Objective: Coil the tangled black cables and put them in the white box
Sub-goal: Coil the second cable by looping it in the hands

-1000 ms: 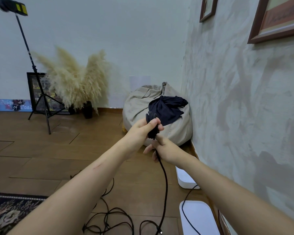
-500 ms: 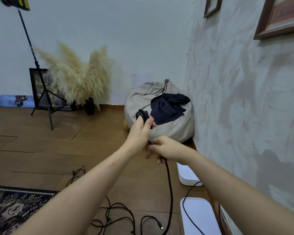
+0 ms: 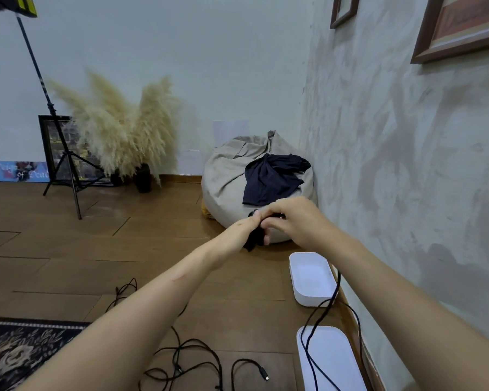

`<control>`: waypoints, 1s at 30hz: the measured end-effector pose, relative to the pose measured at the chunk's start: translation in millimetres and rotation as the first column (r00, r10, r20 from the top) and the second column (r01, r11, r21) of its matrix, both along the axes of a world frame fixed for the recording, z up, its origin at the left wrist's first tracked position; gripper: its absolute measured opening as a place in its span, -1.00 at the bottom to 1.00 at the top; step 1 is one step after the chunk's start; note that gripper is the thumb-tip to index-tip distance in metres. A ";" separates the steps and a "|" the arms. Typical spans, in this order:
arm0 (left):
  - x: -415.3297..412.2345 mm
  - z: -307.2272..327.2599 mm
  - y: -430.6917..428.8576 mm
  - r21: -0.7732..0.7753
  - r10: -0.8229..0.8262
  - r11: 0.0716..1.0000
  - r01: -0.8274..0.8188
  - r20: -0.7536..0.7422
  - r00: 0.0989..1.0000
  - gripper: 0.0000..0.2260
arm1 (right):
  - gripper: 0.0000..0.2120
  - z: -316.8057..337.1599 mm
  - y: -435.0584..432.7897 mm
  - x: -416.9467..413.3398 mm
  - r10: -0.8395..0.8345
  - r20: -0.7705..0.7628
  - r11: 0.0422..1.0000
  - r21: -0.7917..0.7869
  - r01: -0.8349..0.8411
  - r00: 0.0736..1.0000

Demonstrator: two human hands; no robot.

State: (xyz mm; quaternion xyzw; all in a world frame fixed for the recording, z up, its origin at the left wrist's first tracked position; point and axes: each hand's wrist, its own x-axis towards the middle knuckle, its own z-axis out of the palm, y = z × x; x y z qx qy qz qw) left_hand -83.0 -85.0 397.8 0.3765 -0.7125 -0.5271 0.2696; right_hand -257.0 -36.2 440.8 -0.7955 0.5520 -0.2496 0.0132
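Observation:
My left hand (image 3: pixel 237 235) grips a small black coil of cable (image 3: pixel 253 241), held out in front of me at chest height. My right hand (image 3: pixel 291 221) reaches over from the right and pinches the cable at the top of the coil. The free end of that cable (image 3: pixel 326 306) hangs under my right forearm, across the white box (image 3: pixel 311 277) and the white lid (image 3: pixel 331 359). More tangled black cables (image 3: pixel 181 359) lie on the wood floor below my left arm. The open white box stands by the right wall.
A beige beanbag (image 3: pixel 226 182) with a dark cloth (image 3: pixel 271 179) on it sits in the corner just behind my hands. A tripod stand (image 3: pixel 65 162), pampas grass (image 3: pixel 124 131) and a framed picture are far left. A patterned rug (image 3: pixel 20 354) is at bottom left.
Both hands have dropped lower and moved right, toward the white box. My right hand has come up over the coil, and the hanging cable has swung right across the box and lid.

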 end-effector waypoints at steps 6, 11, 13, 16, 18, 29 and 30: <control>6.1 2.1 9.8 -0.088 -0.139 0.984 0.152 0.141 0.980 -0.62 | -0.80 -5.2 1.5 -11.4 -0.074 0.349 0.997 0.016 0.073 0.934; 5.8 -0.6 17.8 -0.263 -0.150 0.947 0.183 0.143 0.978 -0.66 | -0.89 -5.9 0.2 -12.5 -0.025 0.355 0.990 0.135 -0.025 0.935; 4.1 1.2 16.8 -0.270 -0.136 0.948 0.166 0.125 0.983 -0.65 | -0.99 -5.8 -1.5 -15.3 0.026 0.390 0.987 0.134 -0.085 0.920; 3.5 3.0 19.7 -0.285 -0.158 0.944 0.166 0.049 0.986 -0.68 | -0.84 -5.5 -1.3 -17.3 0.045 0.437 0.980 0.154 -0.124 0.899; 0.7 3.1 22.6 -0.289 -0.160 0.944 0.160 0.023 0.987 -0.69 | -0.79 -4.4 0.3 -17.7 0.057 0.447 0.974 0.173 -0.149 0.893; -10.2 18.1 41.3 -0.273 -0.134 0.958 0.091 -0.144 0.980 -0.67 | -0.67 5.1 18.5 -23.1 0.013 0.795 0.810 0.347 -0.473 0.606; -9.7 18.2 42.7 -0.280 -0.134 0.956 0.088 -0.147 0.980 -0.68 | -0.67 5.0 17.6 -23.8 0.007 0.802 0.793 0.359 -0.492 0.597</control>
